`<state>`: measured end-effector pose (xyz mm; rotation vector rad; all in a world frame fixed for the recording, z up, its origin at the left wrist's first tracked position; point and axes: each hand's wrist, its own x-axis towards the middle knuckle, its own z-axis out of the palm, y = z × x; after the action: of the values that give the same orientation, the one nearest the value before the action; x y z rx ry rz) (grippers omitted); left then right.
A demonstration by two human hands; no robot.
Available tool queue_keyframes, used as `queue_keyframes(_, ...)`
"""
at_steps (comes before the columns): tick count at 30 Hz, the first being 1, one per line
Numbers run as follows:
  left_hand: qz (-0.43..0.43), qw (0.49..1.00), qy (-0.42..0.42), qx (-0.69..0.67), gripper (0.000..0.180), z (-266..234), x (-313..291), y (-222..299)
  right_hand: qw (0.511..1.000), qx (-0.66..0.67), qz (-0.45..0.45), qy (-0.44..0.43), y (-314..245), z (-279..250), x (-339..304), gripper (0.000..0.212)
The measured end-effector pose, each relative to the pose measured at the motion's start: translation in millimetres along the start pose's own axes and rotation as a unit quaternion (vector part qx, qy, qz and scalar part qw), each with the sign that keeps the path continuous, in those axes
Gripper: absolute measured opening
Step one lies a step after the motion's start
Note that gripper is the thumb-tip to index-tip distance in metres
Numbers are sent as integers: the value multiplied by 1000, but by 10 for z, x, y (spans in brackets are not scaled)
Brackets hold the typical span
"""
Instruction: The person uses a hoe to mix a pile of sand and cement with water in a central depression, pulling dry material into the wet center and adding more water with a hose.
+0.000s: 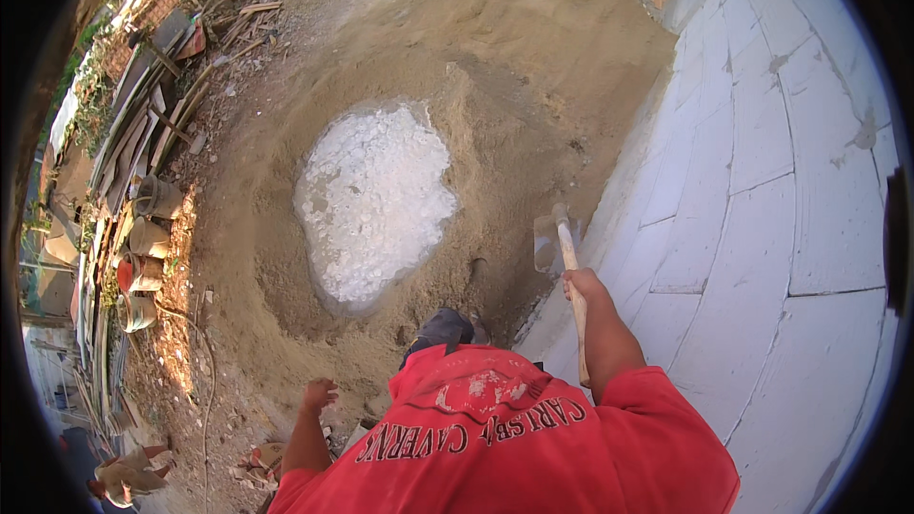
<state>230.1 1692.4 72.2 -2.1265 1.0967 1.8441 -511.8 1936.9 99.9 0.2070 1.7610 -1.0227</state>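
My right hand [585, 286] is closed around the wooden handle of a hoe [575, 309]. The hoe's flat metal blade [545, 253] is at the far end of the handle, by the sand next to the white wall. My left hand [322, 393] hangs on the left with nothing in it, its fingers loosely apart. Ahead of me lies a ring of damp brown sand [457, 124]. A lumpy white material [381, 195] fills the hollow in its middle, with greyish wet patches along its edge.
A white block wall [762, 228] rises along the right. On the left stand several buckets [148, 238] beside stacked boards [143, 119]. A thin hose or cable [207, 362] runs over the dirt. Another person [131, 478] is at the lower left.
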Motion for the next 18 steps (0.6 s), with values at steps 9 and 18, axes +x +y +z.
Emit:
queue_keyframes(9,302,950,-9,76,35,2045,340,4090,999,25,15,38,-538,-477,-262,14)
queue_keyframes(18,321,822,-422,206,46,4982,-868,4868,998,26,53,39,-1635,-952,747,11)
